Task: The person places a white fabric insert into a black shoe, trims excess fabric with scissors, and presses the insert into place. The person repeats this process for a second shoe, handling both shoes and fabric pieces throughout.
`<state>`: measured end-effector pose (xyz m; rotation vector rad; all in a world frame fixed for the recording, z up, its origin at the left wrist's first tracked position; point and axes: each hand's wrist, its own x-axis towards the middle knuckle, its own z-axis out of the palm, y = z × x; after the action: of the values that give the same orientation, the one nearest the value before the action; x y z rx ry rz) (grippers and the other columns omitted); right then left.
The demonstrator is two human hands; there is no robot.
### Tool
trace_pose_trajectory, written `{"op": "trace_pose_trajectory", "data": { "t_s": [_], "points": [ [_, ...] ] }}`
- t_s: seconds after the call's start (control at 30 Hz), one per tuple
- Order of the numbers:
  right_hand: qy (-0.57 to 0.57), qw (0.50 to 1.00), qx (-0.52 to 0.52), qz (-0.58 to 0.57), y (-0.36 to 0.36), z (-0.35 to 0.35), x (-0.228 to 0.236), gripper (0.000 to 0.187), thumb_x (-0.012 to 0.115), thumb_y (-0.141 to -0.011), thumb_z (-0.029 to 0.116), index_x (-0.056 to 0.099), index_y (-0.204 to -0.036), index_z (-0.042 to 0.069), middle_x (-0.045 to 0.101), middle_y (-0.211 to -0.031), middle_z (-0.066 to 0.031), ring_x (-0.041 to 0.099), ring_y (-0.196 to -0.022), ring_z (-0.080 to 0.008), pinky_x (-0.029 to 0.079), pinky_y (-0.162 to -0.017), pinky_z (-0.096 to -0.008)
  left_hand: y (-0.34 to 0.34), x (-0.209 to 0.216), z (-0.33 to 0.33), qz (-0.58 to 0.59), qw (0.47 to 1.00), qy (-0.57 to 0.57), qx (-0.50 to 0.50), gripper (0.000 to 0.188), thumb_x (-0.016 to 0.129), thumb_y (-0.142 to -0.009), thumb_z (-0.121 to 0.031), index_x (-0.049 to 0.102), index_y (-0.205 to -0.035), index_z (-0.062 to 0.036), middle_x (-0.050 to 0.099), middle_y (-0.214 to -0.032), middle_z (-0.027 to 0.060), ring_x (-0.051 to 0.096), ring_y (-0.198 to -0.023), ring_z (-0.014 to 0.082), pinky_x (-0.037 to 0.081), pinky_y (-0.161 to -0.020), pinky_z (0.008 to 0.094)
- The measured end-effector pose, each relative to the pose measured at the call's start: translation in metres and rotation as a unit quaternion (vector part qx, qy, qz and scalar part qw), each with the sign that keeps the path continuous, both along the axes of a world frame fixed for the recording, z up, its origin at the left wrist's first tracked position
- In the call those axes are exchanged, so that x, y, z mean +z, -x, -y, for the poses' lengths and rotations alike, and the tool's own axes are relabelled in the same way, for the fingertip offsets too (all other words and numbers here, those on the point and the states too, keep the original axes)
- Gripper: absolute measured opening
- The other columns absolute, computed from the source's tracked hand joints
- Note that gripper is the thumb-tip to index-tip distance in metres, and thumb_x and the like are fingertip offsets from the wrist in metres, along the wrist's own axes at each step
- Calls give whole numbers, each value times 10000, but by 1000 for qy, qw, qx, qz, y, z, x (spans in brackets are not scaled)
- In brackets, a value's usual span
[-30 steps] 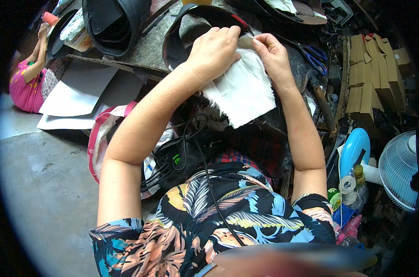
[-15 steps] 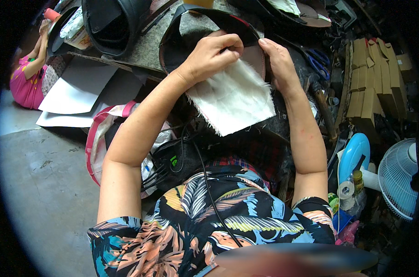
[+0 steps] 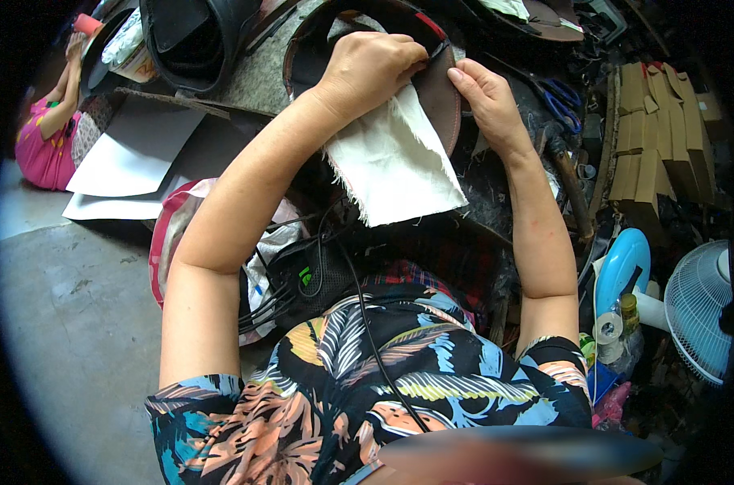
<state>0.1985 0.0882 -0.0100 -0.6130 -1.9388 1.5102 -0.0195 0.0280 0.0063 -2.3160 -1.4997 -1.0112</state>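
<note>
In front of me, at the worktable's edge, is a dark brown, hat-like piece (image 3: 441,109) with a curved stitched edge and a small red patch inside its rim. My left hand (image 3: 371,69) is closed at its inner side, fingers bent down and partly hidden. From under that hand hangs a white cloth (image 3: 395,174) with frayed edges, its top gripped in the fingers. My right hand (image 3: 490,105) pinches the outer edge of the brown piece between thumb and fingers.
Blue-handled scissors (image 3: 563,105) lie right of my right hand. Black rounded pieces (image 3: 185,48) and a tub (image 3: 128,52) stand at the far left. White sheets (image 3: 132,162) jut out below them. Cardboard boxes (image 3: 654,137) and a fan (image 3: 698,311) are at right. Another person (image 3: 48,145) sits far left.
My left hand has shifted slightly up, turning more palm-down. The white cloth has swung left and up, baring more of the brown stitched piece. My right hand keeps hold of the edge.
</note>
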Motion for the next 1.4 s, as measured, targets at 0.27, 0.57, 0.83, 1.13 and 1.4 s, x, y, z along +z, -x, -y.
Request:
{"op": "trace_pose_trajectory", "data": {
  "t_s": [0.27,0.57,0.83,1.13,1.4],
  "points": [
    [-24,990,-86,110,-1,3,8,191,597,-1000,196,676,-1023,24,605,-760,55,512,-622,-16,413,-540,-201,0,-8,-9,118,990,73,31,234,698,-858,-224,700,-960,-14,692,-850,176,695,-771,313,546,-699,378],
    [-255,891,-190,324,31,-6,27,435,708,-826,470,737,-1083,120,748,-927,-132,733,-886,-298,560,-794,-415,3,-9,-3,82,993,82,5,255,751,-822,-223,735,-998,-39,697,-889,140,702,-791,279,554,-726,358],
    [-149,927,-176,295,31,-14,11,399,745,-807,399,739,-1101,129,755,-937,-117,734,-856,-264,557,-794,-388,-3,-11,-8,115,983,132,53,248,708,-811,-213,748,-978,-34,714,-895,178,701,-847,341,547,-825,420],
    [-211,874,-247,361,32,6,16,382,754,-787,370,745,-1091,141,751,-961,-139,728,-913,-326,564,-816,-423,-2,-12,0,109,988,106,-13,153,687,-790,-135,722,-890,-25,679,-867,172,681,-875,341,551,-809,424],
    [-278,871,-247,321,33,6,7,400,766,-769,371,741,-1081,122,745,-954,-146,720,-903,-343,559,-836,-439,-15,-20,-6,20,999,26,38,161,671,-762,-101,696,-862,23,664,-839,187,682,-825,360,566,-766,420]
  ]
}}
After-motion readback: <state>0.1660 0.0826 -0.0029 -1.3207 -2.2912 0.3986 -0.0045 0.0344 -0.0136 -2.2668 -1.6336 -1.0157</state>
